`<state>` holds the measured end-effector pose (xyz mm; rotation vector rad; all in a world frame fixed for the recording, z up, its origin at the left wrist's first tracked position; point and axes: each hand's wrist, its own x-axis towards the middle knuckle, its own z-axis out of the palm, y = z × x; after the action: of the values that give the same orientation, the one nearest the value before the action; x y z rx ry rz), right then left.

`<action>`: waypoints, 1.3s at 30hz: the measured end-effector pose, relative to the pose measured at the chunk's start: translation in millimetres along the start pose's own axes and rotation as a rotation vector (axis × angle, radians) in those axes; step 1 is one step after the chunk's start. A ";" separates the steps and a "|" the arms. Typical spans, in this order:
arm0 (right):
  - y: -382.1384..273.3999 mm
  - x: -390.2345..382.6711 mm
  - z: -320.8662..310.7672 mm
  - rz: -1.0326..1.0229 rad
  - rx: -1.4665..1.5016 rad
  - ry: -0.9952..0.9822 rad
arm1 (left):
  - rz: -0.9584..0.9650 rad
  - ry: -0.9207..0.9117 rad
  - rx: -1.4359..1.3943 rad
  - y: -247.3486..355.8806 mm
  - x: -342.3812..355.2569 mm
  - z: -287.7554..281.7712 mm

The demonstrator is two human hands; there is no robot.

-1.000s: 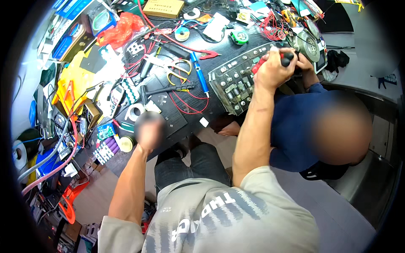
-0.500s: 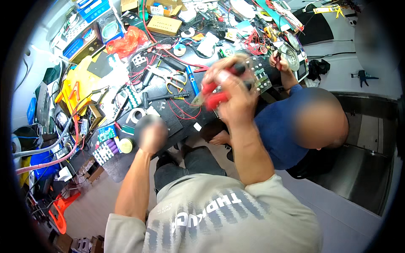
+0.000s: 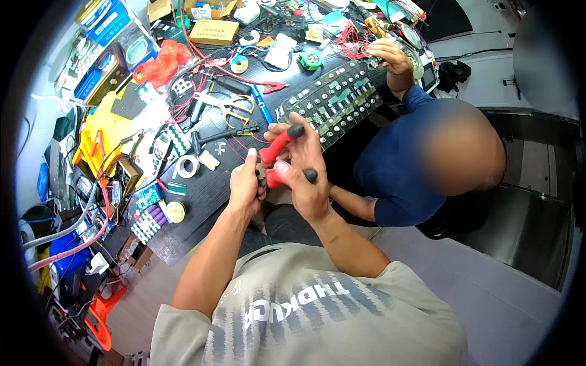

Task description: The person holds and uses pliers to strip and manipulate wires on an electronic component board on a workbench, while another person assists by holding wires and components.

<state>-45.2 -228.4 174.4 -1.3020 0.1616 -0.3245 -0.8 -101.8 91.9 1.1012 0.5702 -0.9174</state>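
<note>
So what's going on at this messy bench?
A person's right hand grips red-handled pliers just above the edge of a cluttered dark workbench. The left hand pinches something small at the tool's tip, too small to identify. A second person in a blue shirt reaches onto the bench beside a long circuit board.

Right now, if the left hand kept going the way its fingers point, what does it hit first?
Probably the red-handled pliers held in the right hand: the left hand points up and right, its fingertips already at the plier head. Depth is unclear, so contact can't be confirmed.
</note>
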 end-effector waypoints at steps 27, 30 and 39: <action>7.4 116.1 -113.2 -0.372 -0.327 0.417 | -0.045 0.236 0.337 -0.6 54.1 -123.7; 15.7 123.1 -118.0 -0.372 -0.328 0.417 | -0.062 0.236 0.317 -1.9 56.0 -126.5; 22.7 133.1 -116.2 -0.334 -0.280 0.472 | -0.091 0.208 0.320 1.3 58.8 -130.9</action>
<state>49.1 -373.1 130.5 -1.5126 0.4002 -0.9210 36.8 -0.2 -2.1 1.4807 0.6626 -1.0022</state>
